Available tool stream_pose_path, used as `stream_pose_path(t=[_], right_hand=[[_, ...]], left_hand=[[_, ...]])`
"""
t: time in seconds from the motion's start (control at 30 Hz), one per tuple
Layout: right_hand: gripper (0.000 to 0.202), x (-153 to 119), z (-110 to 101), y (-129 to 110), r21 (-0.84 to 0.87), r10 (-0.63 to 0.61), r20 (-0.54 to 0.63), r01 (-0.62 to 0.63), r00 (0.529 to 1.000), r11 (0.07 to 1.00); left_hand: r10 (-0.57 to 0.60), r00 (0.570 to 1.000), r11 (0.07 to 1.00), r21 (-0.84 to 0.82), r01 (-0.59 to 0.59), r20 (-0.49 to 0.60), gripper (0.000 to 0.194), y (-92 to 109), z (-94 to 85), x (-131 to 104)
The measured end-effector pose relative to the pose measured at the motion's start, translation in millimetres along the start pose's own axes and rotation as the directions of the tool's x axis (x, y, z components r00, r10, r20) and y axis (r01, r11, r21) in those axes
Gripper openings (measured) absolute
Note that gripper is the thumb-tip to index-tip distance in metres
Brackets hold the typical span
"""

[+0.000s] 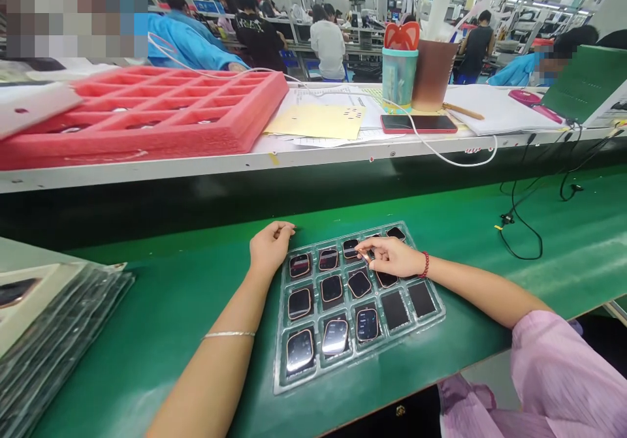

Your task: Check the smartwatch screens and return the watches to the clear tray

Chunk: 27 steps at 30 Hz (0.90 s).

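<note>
A clear plastic tray [360, 354] lies on the green mat, its compartments holding several dark-screened watch faces with gold-coloured rims. Two compartments at its lower right show only dark padding [395, 310]. Over the tray's upper middle is my right hand [392, 256], thumb and fingers pinched around something small that I cannot make out, near a watch face [351, 249] in the back row. My left hand [272, 245] rests beside the tray's back left corner, fingers curled together; whether anything is between them is hidden.
Stacked clear trays [68, 333] stand at the left. On the raised white shelf [318, 160] are a red foam tray [196, 141], papers, a phone [418, 124] and a cup [399, 79]. Black cables [526, 249] lie at the right. Several people sit in the background.
</note>
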State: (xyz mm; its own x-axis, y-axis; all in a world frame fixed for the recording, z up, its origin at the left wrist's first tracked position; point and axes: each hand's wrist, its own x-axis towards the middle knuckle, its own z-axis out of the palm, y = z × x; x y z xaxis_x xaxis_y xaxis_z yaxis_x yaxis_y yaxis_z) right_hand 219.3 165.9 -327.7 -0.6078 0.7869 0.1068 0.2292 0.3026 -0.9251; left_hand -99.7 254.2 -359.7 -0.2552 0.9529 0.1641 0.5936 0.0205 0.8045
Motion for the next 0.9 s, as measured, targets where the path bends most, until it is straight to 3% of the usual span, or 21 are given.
stream_pose_path(t=[0.37, 0.7, 0.9], right_hand=[[0.048, -0.4, -2.9, 7.5, 0.1, 0.026, 0.0, -0.026, 1.0, 0.995], [0.057, 7.7, -12.6, 16.3, 0.427, 0.129, -0.013, -0.111, 0.992, 0.897], [0.045, 4.8, -16.3, 12.0, 0.379, 0.094, -0.051, -0.068, 0.994, 0.923]], left_hand=[[-0.013, 1.0, 1.0, -0.022, 0.013, 0.011, 0.017, 1.3, 1.4, -0.3], [0.017, 1.0, 1.0, -0.003, -0.017, 0.014, 0.021, -2.4, 3.9, 1.6], [0.029, 1.0, 1.0, 0.008, -0.029, 0.008, 0.023, 4.7, 3.8, -1.9]])
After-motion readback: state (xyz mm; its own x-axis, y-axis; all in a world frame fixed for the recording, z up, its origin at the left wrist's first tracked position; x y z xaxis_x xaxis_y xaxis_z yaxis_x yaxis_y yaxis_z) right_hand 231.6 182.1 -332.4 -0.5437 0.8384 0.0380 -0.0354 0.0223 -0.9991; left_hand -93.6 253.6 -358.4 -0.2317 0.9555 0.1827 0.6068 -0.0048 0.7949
